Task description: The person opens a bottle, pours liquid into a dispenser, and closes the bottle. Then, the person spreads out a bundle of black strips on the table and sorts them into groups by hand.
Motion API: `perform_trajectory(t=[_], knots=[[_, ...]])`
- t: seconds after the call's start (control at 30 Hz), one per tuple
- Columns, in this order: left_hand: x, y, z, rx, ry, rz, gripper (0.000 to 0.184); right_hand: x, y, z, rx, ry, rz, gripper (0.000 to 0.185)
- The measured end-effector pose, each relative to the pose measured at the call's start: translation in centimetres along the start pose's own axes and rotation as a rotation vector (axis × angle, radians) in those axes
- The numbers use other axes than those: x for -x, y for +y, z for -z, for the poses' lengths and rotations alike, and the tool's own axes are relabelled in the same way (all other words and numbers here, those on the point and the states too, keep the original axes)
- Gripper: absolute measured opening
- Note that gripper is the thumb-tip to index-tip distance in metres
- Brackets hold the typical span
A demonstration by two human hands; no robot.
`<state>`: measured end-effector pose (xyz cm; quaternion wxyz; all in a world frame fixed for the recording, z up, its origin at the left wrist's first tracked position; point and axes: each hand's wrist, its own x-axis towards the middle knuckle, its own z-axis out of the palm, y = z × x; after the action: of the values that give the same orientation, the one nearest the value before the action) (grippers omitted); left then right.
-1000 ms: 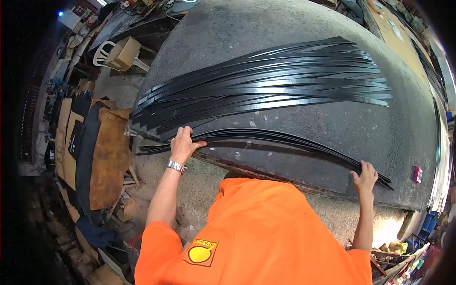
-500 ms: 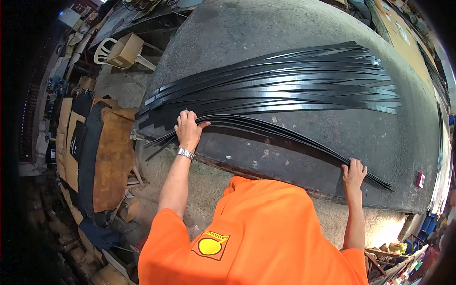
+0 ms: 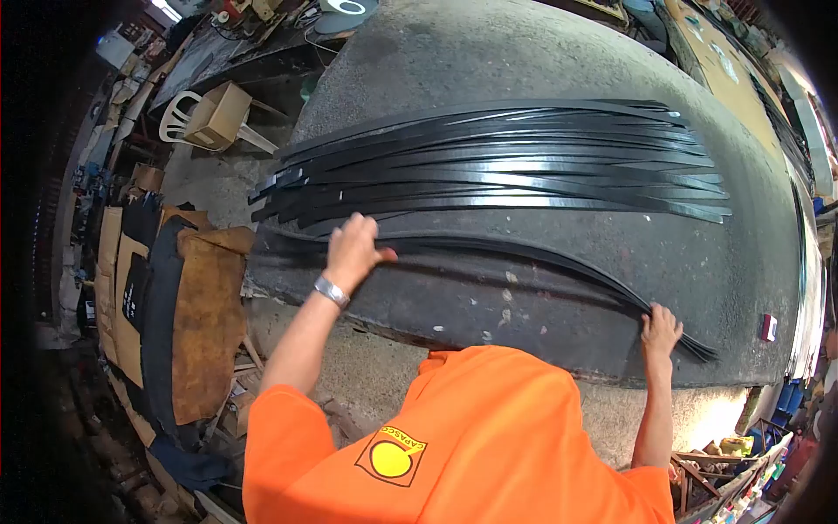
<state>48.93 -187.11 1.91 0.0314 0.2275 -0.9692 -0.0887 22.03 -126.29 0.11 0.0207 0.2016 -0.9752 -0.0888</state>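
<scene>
A bundle of long black flat strips [image 3: 559, 258] arches across the near part of the dark worktable [image 3: 454, 293]. My left hand [image 3: 353, 249], with a metal-banded watch on the wrist, has its fingers over the bundle towards its left end, thumb pointing right. Near the right end, my right hand [image 3: 662, 332] is closed round the same strips, whose tips stick out past it. Behind the bundle lies a wide, loosely fanned pile of similar shiny black strips [image 3: 524, 166].
A small red box [image 3: 768, 328] sits near the table's right end. To the left are a white plastic chair [image 3: 175, 118] with a cardboard box [image 3: 216, 116] and a brown sheet [image 3: 209, 323] leaning beside dark sheets. The table's front edge runs just before my body.
The left end of the bundle has gone from hanging over the front edge to lying back on the table. My left hand has shifted slightly; the right still grips the other end.
</scene>
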Motion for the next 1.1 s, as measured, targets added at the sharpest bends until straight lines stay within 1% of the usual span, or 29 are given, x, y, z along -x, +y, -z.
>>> perform_trajectory(t=[0.03, 0.1, 0.13, 0.23, 0.27, 0.3, 0.33, 0.37, 0.43, 0.5, 0.53, 0.57, 0.63, 0.7, 0.73, 0.77, 0.83, 0.9, 0.93, 1.03, 1.1], knots=[[1.1, 0.8, -0.8, 0.011, -0.035, -0.035, 0.061, 0.6, 1.1, -0.5, 0.035, -0.065, -0.057, 0.041], [1.8, 2.6, 1.1, 0.047, -0.218, 0.014, 0.072, 1.7, 1.3, -0.2, 0.062, -0.099, -0.091, 0.051], [1.8, 2.7, 1.4, 0.097, -0.206, -0.035, 0.085, 1.7, 1.0, -0.4, 0.061, -0.108, -0.116, 0.054], [-1.5, 3.3, 2.4, 0.26, -0.009, -0.171, 0.085, 1.7, 0.3, -1.1, 0.041, -0.125, -0.184, 0.059], [-3.5, 3.7, 2.6, 0.322, 0.015, -0.135, 0.074, 1.5, 0.2, -1.2, 0.017, -0.122, -0.201, 0.06], [-5.9, 4.2, 3.0, 0.409, 0.048, -0.133, 0.054, 1.4, 0.0, -1.2, -0.008, -0.118, -0.221, 0.061], [-8.7, 4.3, 2.4, 0.496, 0.11, -0.124, 0.043, 1.4, -0.1, -1.3, -0.02, -0.118, -0.232, 0.06], [-11.6, 4.4, 1.5, 0.585, 0.169, -0.119, 0.032, 1.5, -0.3, -1.2, -0.036, -0.118, -0.234, 0.059], [-18.1, 4.3, -0.3, 0.531, 0.28, -0.152, 0.022, 1.7, -0.6, -1.0, -0.066, -0.105, -0.266, 0.058], [-24.1, 4.7, -2.6, 0.434, 0.405, -0.164, 0.024, 2.0, -0.7, -1.1, -0.092, -0.077, -0.282, 0.056], [-26.8, 4.6, -3.6, 0.399, 0.382, -0.154, 0.028, 1.9, -1.0, -0.8, -0.091, -0.081, -0.298, 0.056], [-29.1, 4.6, -5.0, 0.348, 0.364, -0.105, 0.037, 1.9, -1.1, -0.7, -0.091, -0.089, -0.308, 0.056], [-32.1, 5.1, -6.4, 0.218, 0.257, -0.063, 0.045, 2.0, -1.1, -0.9, -0.098, -0.082, -0.327, 0.057], [-33.1, 6.4, -5.1, 0.079, -0.038, 0.048, 0.049, 2.2, -1.5, -1.1, -0.112, -0.067, -0.336, 0.057], [-34.1, 6.3, -4.7, 0.041, -0.14, 0.068, 0.048, 2.2, -1.6, -1.0, -0.121, -0.067, -0.35, 0.056], [-34.2, 6.9, -4.0, 0.048, -0.131, 0.082, 0.038, 2.2, -1.6, -1.0, -0.123, -0.057, -0.35, 0.056], [-34.3, 7.4, -2.6, 0.023, -0.148, 0.015, 0.029, 2.4, -1.8, -1.0, -0.129, -0.046, -0.352, 0.055], [-33.3, 7.4, -3.3, -0.101, 0.146, -0.219, 0.025, 2.6, -2.0, -0.7, -0.121, -0.055, -0.355, 0.053], [-33.0, 7.3, -3.7, -0.003, 0.28, -0.361, 0.023, 2.5, -1.9, -0.7, -0.113, -0.052, -0.349, 0.052], [-27.7, 10.0, -1.3, 0.235, 0.184, -0.357, 0.024, 2.2, -1.9, -0.4, -0.096, -0.045, -0.331, 0.049], [-23.2, 11.6, -0.7, 0.527, 0.167, -0.401, 0.029, 2.2, -1.7, -0.5, -0.083, -0.041, -0.309, 0.048]])
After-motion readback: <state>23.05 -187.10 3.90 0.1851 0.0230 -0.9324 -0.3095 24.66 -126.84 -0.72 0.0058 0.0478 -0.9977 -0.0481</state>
